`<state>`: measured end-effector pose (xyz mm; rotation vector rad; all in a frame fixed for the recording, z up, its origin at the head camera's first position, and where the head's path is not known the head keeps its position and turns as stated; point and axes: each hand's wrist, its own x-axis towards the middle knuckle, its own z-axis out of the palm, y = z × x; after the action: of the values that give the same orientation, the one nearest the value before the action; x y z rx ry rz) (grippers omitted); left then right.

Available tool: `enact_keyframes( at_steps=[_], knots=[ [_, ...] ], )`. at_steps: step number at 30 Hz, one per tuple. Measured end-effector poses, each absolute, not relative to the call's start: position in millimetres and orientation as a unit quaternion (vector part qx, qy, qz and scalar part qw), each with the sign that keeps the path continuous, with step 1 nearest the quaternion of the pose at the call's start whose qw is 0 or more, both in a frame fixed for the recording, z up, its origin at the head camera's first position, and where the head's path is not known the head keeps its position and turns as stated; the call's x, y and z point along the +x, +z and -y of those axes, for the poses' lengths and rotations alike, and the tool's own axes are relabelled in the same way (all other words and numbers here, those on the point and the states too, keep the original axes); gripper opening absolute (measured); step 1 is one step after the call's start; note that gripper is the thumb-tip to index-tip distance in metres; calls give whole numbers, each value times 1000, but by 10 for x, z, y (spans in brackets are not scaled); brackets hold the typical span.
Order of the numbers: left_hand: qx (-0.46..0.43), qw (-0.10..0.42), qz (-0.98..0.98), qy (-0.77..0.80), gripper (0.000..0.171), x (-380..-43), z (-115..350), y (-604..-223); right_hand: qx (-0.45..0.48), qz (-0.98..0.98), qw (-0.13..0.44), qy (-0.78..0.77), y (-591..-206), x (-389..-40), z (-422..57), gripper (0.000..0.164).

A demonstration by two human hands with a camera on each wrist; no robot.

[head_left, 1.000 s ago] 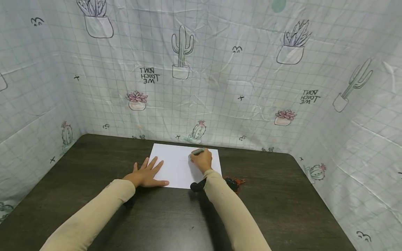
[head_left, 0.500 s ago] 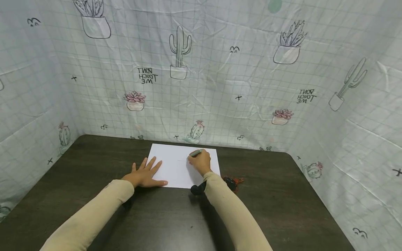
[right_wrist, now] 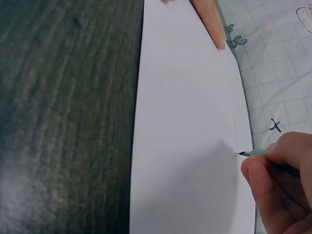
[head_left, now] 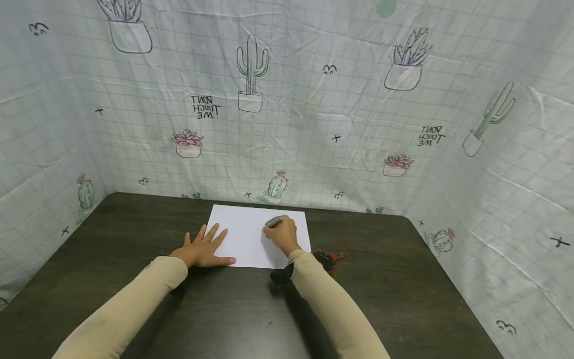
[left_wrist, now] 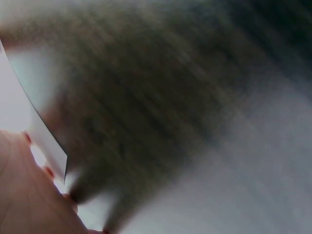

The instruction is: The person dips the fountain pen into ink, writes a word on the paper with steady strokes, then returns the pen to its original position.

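A sheet of white paper [head_left: 244, 244] lies on the dark wooden table [head_left: 215, 309], near its far edge. My left hand [head_left: 203, 252] rests flat on the paper's left side, fingers spread and thumb along the near edge. In the left wrist view, part of the palm [left_wrist: 34, 190] and a paper corner [left_wrist: 53, 146] show; the rest is blurred. My right hand [head_left: 283, 234] pinches a grey-green pen [head_left: 274, 222]. The right wrist view shows the pen's dark fine tip [right_wrist: 241, 154] at the paper. Faint thin lines [head_left: 255, 229] are drawn beside it, one sideways and one upright.
A black rounded piece [head_left: 281, 274] sits at my right wrist, partly under the sleeve. Black and orange material [head_left: 327, 260] shows on the wrist's other side. A pale curtain [head_left: 305, 109] with cactus prints encloses the table's back and sides.
My right hand has drawn the pen a little toward me over the paper, and a short upright line now shows above the tip. The left hand stays put. The head view has shifted slightly.
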<state>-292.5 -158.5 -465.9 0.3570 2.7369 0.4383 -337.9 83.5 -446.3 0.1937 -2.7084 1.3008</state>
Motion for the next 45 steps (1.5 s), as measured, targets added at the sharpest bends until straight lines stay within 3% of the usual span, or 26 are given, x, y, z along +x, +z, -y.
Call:
enact_keyframes(
  at_steps=[17, 27, 45],
  knots=[
    [130, 174, -962, 167, 112, -2907, 1607, -4657, 92, 902, 47, 420, -4448, -3238, -826, 6],
    [132, 182, -959, 170, 103, -2787, 1560, -4421, 109, 899, 34, 423, -4443, -3154, -758, 4],
    [133, 182, -961, 161, 108, -2896, 1596, -4587, 127, 893, 43, 430, -4419, -3140, -711, 6]
  ],
)
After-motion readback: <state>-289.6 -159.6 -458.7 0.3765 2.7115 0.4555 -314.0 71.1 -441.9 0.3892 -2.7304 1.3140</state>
